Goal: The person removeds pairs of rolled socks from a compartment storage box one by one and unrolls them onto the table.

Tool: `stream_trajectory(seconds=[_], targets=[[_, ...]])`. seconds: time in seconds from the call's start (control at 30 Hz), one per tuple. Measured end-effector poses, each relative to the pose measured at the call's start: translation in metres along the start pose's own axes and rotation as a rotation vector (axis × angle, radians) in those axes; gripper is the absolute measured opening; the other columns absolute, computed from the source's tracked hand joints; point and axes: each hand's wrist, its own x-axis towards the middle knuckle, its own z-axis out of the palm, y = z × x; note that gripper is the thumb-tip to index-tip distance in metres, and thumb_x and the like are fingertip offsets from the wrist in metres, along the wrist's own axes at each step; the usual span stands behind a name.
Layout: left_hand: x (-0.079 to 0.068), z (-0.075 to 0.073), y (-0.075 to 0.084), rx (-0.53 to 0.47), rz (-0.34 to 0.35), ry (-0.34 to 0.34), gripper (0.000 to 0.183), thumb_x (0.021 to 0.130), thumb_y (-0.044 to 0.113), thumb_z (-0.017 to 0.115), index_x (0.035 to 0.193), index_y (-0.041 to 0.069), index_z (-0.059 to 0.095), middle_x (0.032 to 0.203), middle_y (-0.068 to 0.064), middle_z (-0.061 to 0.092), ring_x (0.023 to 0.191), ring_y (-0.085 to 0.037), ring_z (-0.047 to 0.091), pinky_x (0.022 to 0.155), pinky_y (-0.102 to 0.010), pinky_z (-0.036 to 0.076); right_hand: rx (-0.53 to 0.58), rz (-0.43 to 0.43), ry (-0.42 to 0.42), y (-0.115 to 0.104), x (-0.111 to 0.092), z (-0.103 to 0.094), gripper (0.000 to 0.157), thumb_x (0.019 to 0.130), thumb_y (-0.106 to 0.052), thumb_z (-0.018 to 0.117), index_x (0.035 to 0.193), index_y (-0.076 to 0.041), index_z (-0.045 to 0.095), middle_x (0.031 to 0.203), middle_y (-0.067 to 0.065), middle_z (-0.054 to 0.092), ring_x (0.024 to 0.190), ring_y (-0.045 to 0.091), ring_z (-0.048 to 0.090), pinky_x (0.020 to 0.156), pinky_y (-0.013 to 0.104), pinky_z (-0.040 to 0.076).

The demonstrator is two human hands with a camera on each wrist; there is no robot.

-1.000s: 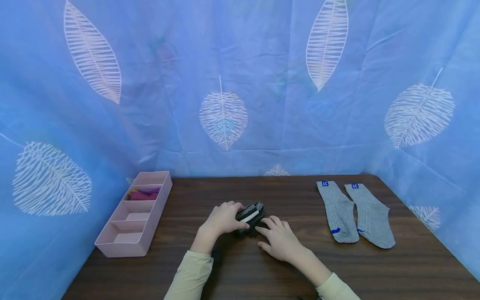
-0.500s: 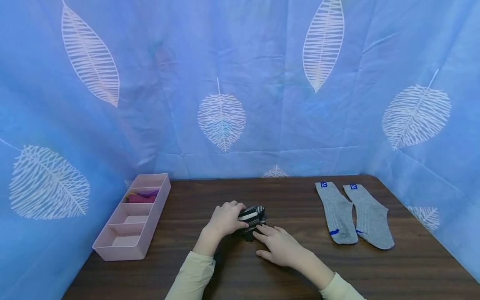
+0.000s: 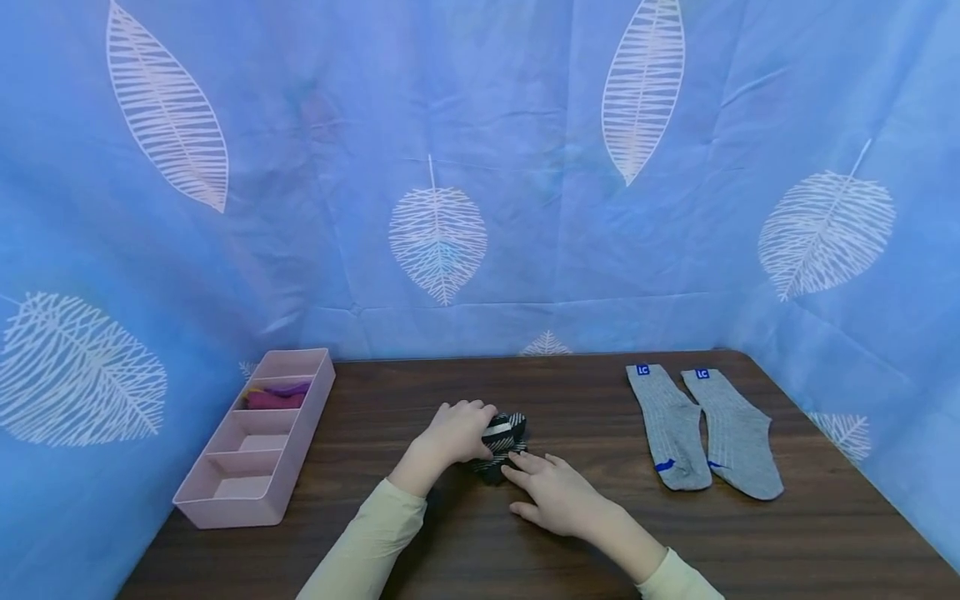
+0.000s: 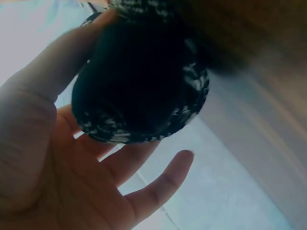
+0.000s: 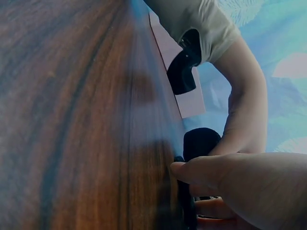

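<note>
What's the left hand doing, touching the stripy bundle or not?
Touching: the left wrist view shows the left hand holding the stripy bundle between thumb and fingers.

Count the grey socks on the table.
2. Both lie flat on the right part of the table: the left grey sock and, beside it, the right grey sock. No others show.

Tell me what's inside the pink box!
The pink box has purple and red cloth in its second section from the back. What's under it, and the back section's floor, are hidden.
</note>
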Motion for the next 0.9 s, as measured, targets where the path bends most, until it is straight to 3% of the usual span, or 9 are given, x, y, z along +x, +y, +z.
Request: stream_trajectory(seconds=[0.17,0.3,0.53,0.73,0.83,0.9], targets=[[0.006,0.002,-0.002,-0.03,-0.001,-0.033,0.062,0.084,0.036,0.076,0.138,0.017,0.053,0.132,-0.003,0.061,0.119,-0.023,0.06,0.097,-0.05,0.048,0.022,-0.004,-0.023,0.002,0.0,0.001,0.052,0.094,-0.038,0.062,0.139,-0.012,0.055,0.148,0.01,0.049,0.137,0.028,0.046,0.108,0.055,0.039],[0.007,0.006,-0.005,-0.024,0.007,-0.004,0.061,0.086,0.035,0.073,0.14,0.017,0.051,0.133,-0.003,0.06,0.119,-0.023,0.059,0.095,-0.049,0.048,0.035,-0.001,-0.025,0.003,0.001,0.002,0.053,0.094,-0.038,0.062,0.14,-0.013,0.054,0.149,0.011,0.048,0.138,0.028,0.046,0.108,0.055,0.039],[0.007,0.007,-0.011,0.032,0.041,0.168,0.057,0.087,0.038,0.073,0.137,0.019,0.052,0.128,-0.003,0.061,0.117,-0.023,0.059,0.092,-0.047,0.049,0.0,-0.011,0.017,0.004,0.003,0.001,0.05,0.093,-0.036,0.063,0.137,-0.012,0.057,0.147,0.011,0.051,0.135,0.027,0.049,0.106,0.053,0.042],[0.006,0.012,-0.017,0.07,0.082,0.346,0.038,0.088,0.03,0.073,0.122,0.02,0.06,0.12,-0.001,0.063,0.109,-0.022,0.061,0.084,-0.043,0.052,0.015,-0.004,0.01,0.001,0.002,0.0,0.051,0.093,-0.035,0.064,0.137,-0.011,0.057,0.147,0.012,0.05,0.135,0.027,0.049,0.107,0.054,0.041],[0.007,0.015,-0.019,0.079,0.083,0.39,0.025,0.091,0.024,0.07,0.115,0.02,0.064,0.113,0.0,0.064,0.104,-0.021,0.061,0.081,-0.043,0.052,0.024,-0.001,0.006,0.0,0.001,-0.001,0.051,0.093,-0.034,0.064,0.138,-0.011,0.056,0.147,0.012,0.05,0.135,0.028,0.048,0.107,0.054,0.041],[0.008,0.015,-0.019,0.075,0.064,0.376,0.022,0.092,0.024,0.067,0.114,0.02,0.065,0.111,0.0,0.065,0.104,-0.021,0.061,0.081,-0.044,0.052,0.018,-0.001,0.004,0.0,0.001,-0.001,0.05,0.093,-0.034,0.064,0.138,-0.012,0.056,0.147,0.011,0.05,0.136,0.027,0.048,0.107,0.054,0.041]])
